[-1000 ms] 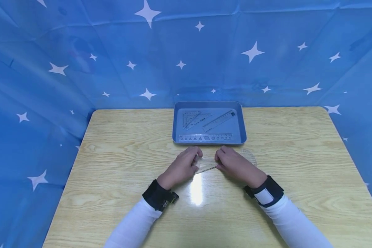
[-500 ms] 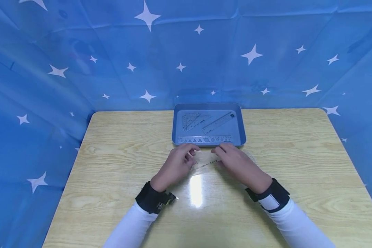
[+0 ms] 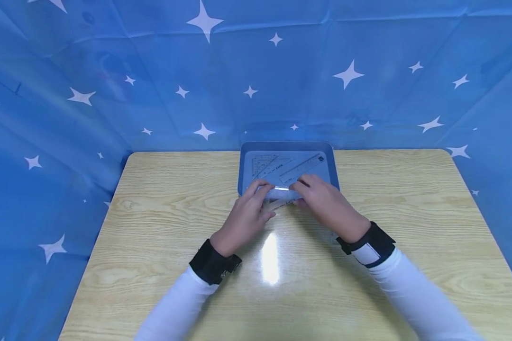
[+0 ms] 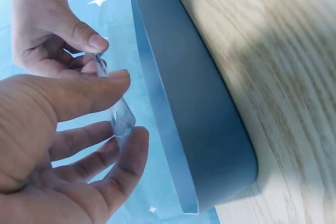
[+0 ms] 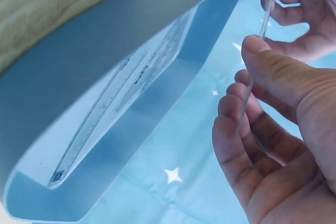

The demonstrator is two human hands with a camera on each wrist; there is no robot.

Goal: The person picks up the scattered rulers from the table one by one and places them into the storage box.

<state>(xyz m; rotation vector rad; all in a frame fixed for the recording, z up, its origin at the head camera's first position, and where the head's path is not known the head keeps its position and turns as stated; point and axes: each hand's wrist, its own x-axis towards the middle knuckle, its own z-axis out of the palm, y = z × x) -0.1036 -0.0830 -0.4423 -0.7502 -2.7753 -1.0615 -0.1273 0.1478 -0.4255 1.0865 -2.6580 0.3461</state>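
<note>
A clear plastic set square (image 3: 280, 203) is held between both hands above the near edge of a blue tray (image 3: 335, 176). My left hand (image 3: 244, 219) pinches one end between thumb and fingers. My right hand (image 3: 329, 207) pinches the other end. In the left wrist view the set square (image 4: 122, 116) is seen tilted, apart from the tray wall (image 4: 181, 87). The right wrist view shows its thin edge (image 5: 266, 17) running between the two hands. Inside the tray lie a clear ruler (image 3: 300, 169) and clear set squares (image 3: 264, 165), overlapping at the left.
The tray stands at the back of a wooden table (image 3: 170, 213), before a blue curtain with white stars (image 3: 298, 76). The hands cover the tray's near side. Light reflects off the tabletop in front of the hands.
Both hands have moved forward with the set square, from the table in front of the tray to above its near edge. The protractor at right is now mostly hidden by my right hand.
</note>
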